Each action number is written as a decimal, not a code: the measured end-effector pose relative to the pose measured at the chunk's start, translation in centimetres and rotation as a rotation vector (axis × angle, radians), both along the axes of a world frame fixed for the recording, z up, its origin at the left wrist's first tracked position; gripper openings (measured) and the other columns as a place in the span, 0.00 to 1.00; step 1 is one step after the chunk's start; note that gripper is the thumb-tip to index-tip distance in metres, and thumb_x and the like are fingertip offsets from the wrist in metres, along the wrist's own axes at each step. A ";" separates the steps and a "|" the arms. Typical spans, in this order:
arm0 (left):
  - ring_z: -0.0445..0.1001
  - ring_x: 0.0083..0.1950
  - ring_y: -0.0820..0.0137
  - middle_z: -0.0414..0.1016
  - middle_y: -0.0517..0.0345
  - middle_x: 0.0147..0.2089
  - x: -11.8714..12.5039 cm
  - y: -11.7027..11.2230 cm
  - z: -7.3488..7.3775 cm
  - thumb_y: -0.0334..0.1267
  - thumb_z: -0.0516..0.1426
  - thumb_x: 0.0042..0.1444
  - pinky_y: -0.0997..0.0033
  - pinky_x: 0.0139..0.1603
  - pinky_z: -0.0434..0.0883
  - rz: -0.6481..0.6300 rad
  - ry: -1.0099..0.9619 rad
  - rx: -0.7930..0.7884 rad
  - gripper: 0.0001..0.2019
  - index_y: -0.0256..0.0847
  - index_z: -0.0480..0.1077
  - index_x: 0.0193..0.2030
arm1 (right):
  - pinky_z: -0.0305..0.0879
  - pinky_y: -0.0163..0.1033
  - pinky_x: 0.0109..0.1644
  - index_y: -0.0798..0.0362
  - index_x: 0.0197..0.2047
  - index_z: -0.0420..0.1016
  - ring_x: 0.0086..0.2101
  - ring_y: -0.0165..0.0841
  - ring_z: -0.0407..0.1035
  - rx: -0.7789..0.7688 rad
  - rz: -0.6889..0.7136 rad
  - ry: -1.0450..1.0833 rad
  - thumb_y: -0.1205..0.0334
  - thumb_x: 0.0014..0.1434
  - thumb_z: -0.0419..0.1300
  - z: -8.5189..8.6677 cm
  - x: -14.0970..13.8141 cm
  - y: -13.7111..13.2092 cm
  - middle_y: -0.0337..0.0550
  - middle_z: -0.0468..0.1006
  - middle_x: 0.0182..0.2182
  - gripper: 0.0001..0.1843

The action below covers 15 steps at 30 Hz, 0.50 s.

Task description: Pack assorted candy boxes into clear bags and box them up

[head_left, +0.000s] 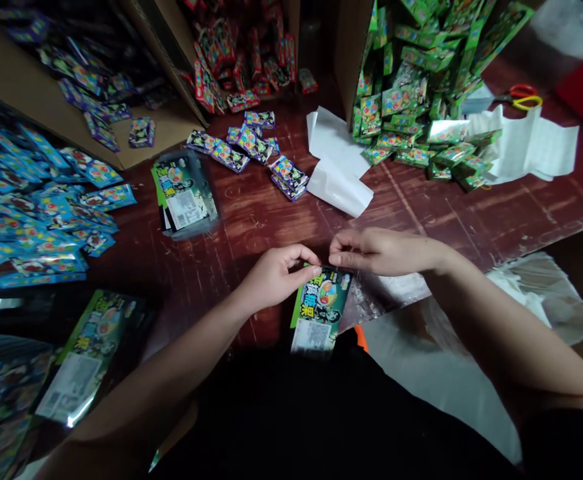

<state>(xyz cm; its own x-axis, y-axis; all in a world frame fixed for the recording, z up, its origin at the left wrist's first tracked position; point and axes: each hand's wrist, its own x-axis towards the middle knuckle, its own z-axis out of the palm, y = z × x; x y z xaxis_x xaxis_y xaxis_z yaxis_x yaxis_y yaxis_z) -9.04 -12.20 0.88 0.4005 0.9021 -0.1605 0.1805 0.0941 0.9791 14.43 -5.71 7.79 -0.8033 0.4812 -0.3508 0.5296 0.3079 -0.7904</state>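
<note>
A green and black printed candy bag (320, 307) lies at the table's near edge in front of my body, its white label towards me. My left hand (282, 275) pinches the bag's top edge between thumb and fingers. Just above the top right corner is my right hand (376, 252), its thumb and forefinger brought together; what they hold, if anything, is too small to make out. Beyond my left hand lies a stack of similar bags (186, 193) in clear plastic. Small purple candy packets (289, 177) are scattered farther back.
Blue packets (46, 207) are heaped at left, near more printed bags (89, 353). Cardboard boxes hold purple packets (86, 73), red packets (239, 57) and green packets (411, 100). White paper (339, 163) lies mid-table. Scissors (521, 97) rest at far right.
</note>
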 end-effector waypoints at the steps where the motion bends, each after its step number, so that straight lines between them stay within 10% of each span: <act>1: 0.77 0.38 0.71 0.80 0.56 0.39 0.0 0.0 -0.1 0.37 0.64 0.58 0.71 0.42 0.73 0.003 0.000 -0.002 0.07 0.37 0.76 0.41 | 0.58 0.34 0.33 0.54 0.43 0.73 0.29 0.28 0.63 -0.012 -0.001 -0.013 0.47 0.69 0.56 -0.2 -0.3 0.0 0.37 0.72 0.30 0.17; 8: 0.78 0.41 0.70 0.81 0.55 0.42 -0.2 -0.1 -0.7 0.40 0.64 0.59 0.70 0.45 0.73 -0.003 -0.001 0.013 0.08 0.38 0.77 0.42 | 0.62 0.34 0.34 0.53 0.43 0.73 0.30 0.28 0.66 0.011 -0.126 0.026 0.52 0.65 0.61 -2.6 -0.5 -1.2 0.38 0.75 0.32 0.12; 15: 0.78 0.41 0.68 0.82 0.53 0.41 -1.2 -1.8 0.0 0.38 0.62 0.60 0.70 0.44 0.73 0.103 0.011 0.076 0.07 0.37 0.77 0.42 | 0.68 0.42 0.46 0.49 0.46 0.73 0.42 0.36 0.73 0.507 -0.193 0.103 0.55 0.70 0.57 -3.8 -1.6 -4.7 0.45 0.77 0.42 0.08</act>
